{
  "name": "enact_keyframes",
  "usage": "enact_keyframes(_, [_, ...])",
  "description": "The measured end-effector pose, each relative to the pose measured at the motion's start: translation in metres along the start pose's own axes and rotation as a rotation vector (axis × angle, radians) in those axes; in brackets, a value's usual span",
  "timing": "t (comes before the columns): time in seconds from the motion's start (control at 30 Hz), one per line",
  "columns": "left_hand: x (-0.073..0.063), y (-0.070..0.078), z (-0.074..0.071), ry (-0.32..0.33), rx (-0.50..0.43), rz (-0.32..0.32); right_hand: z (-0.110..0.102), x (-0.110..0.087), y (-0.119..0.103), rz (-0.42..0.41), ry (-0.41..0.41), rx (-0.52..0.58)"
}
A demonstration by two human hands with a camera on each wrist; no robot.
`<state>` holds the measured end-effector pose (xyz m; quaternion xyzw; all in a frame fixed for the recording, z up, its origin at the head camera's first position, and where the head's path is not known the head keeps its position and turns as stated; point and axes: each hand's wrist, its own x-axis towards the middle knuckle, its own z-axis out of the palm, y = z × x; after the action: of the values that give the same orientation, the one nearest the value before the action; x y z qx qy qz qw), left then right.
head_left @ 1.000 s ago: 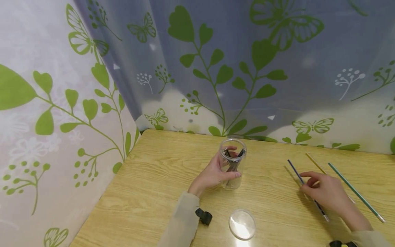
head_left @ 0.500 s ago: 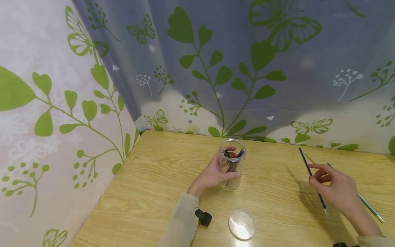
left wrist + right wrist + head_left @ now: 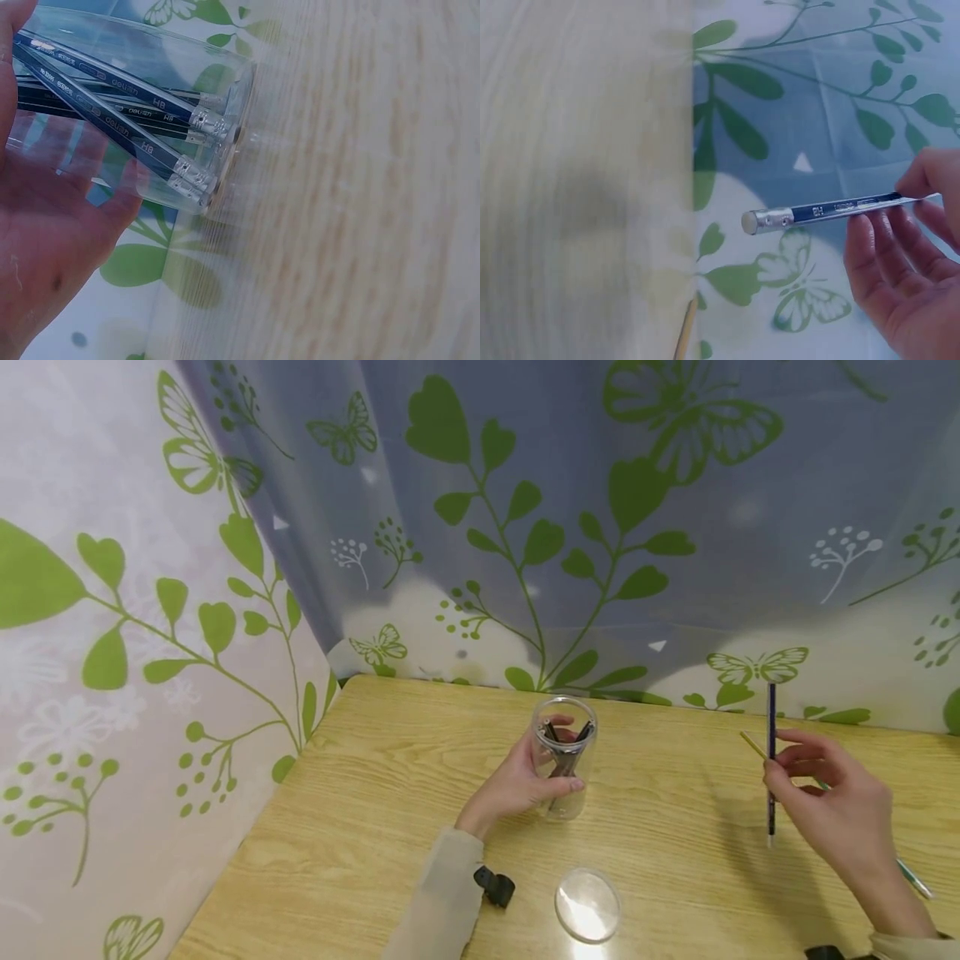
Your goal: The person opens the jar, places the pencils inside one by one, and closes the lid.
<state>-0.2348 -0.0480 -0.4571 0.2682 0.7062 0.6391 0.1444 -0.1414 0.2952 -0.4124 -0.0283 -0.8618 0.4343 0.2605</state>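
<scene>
My left hand grips a clear jar that stands upright on the table. Several dark pencils lean crosswise inside it, their silver eraser ends down at the jar's bottom. Off to the right, my right hand pinches a dark blue pencil between thumb and fingers, holding it upright above the table. In the right wrist view this pencil's silver ferrule and white eraser point away from the fingers. Behind the right hand lie a yellow pencil and a green pencil, both partly hidden by it.
A round clear lid lies flat on the wooden table in front of the jar. A patterned curtain hangs along the table's back edge, and another stretch of it borders the left side.
My right hand has lifted the blue pencil off the table, moved a little right and turned it from slanted to upright. My left hand and the jar have stayed in place.
</scene>
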Motion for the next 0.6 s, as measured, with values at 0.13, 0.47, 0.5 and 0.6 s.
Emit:
enact_keyframes(0.13, [0.001,0.0,0.0,0.0,0.002,0.008,0.002,0.004,-0.011,0.01,0.087,0.047])
enact_keyframes(0.47, [0.001,-0.002,0.0,-0.004,-0.001,0.002,0.007,0.013,-0.031,-0.099,0.179,0.16])
enact_keyframes(0.5, [0.001,-0.002,0.0,-0.005,0.0,0.004,0.007,0.014,-0.032,-0.109,0.182,0.166])
enact_keyframes(0.6, [0.001,-0.001,0.0,-0.007,0.004,0.003,0.008,0.016,-0.036,-0.134,0.194,0.206])
